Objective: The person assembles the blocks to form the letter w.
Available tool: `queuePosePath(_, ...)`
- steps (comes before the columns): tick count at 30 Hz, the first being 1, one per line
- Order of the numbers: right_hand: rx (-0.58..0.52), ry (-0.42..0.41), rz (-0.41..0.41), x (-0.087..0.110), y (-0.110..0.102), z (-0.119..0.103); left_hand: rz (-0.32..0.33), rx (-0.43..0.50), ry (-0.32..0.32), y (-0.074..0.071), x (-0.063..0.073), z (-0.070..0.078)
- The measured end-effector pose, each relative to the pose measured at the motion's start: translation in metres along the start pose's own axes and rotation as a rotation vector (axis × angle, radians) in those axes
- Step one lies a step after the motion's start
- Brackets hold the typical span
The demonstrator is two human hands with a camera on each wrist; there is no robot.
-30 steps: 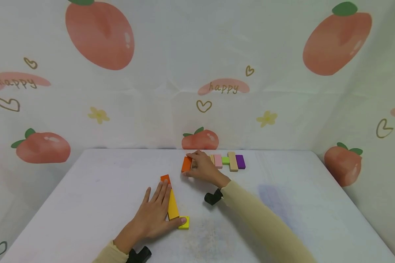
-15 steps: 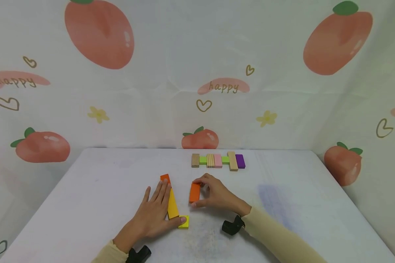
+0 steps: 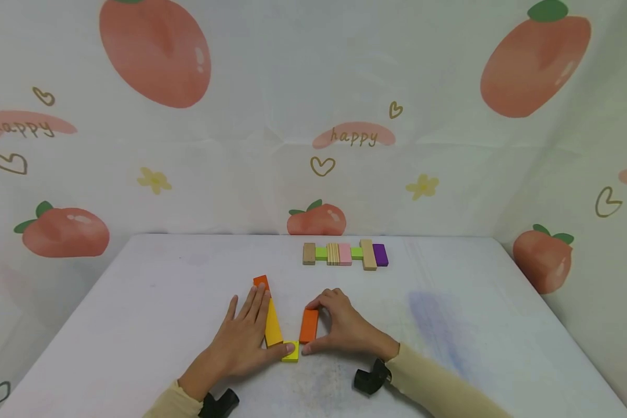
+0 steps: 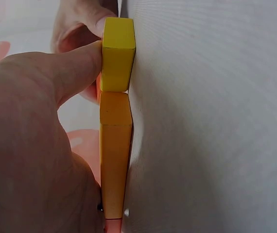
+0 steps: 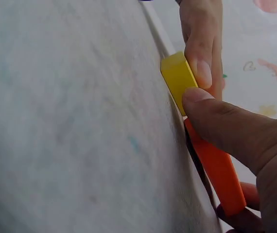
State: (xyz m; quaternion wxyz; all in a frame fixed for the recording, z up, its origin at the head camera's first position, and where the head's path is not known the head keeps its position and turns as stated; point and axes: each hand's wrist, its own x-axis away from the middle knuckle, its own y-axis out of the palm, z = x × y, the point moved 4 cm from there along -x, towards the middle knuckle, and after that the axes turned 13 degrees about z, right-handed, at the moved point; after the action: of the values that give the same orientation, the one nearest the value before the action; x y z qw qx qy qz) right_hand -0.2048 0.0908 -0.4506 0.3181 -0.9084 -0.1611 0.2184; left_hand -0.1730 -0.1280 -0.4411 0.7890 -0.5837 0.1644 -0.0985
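My left hand (image 3: 242, 328) lies with straight fingers over a line of blocks. Its fingertips rest on an orange-red block (image 3: 260, 280) at the far end and beside a long yellow-orange block (image 3: 273, 325), while its thumb presses on a small yellow block (image 3: 291, 357). In the left wrist view the yellow block (image 4: 118, 53) meets the end of the yellow-orange block (image 4: 115, 155). My right hand (image 3: 347, 325) pinches an orange block (image 3: 309, 326) by its two ends, thumb at the near end. The right wrist view has this orange block (image 5: 218, 170) close to the yellow block (image 5: 179, 80).
Toward the back of the white table (image 3: 188, 290) lies a row of several blocks, among them a brown one (image 3: 309, 254), a pink one (image 3: 345, 254), a tan one (image 3: 368, 255) and a purple one (image 3: 380, 255). A fruit-print cloth (image 3: 261, 128) hangs behind.
My right hand has taken the orange block from the left end of the back row and brought it toward me, beside the yellow block. My left hand has stayed in place.
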Motion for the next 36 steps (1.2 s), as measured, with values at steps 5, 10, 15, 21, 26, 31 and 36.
queuePosePath(5,0.006,-0.013,0.023,0.0007,0.001,-0.0004,0.008,0.0,0.005,0.0004,-0.0005,0.0002)
queuePosePath(10,0.009,-0.006,0.02,0.0008,0.0012,-0.0016,0.012,-0.007,0.006,-0.0004,-0.0003,0.0011)
queuePosePath(15,0.002,0.008,0.014,0.0018,0.001,-0.002,0.01,-0.004,0.004,0.0005,-0.0004,0.0003)
queuePosePath(21,0.004,0.019,0.013,0.0024,0.001,-0.0019,0.03,0.006,0.012,-0.0001,0.0008,0.0007)
queuePosePath(26,0.009,0.021,0.014,0.0026,0.0008,-0.0012,0.023,-0.002,0.01,-0.0005,0.0007,0.0011)
queuePosePath(31,0.013,0.017,0.015,0.0028,0.001,-0.0003,0.007,-0.009,0.0,-0.0008,-0.0004,0.001)
queuePosePath(36,0.022,0.022,0.009,0.0024,0.0014,-0.0003,0.005,-0.008,-0.003,-0.0008,0.0001,0.001)
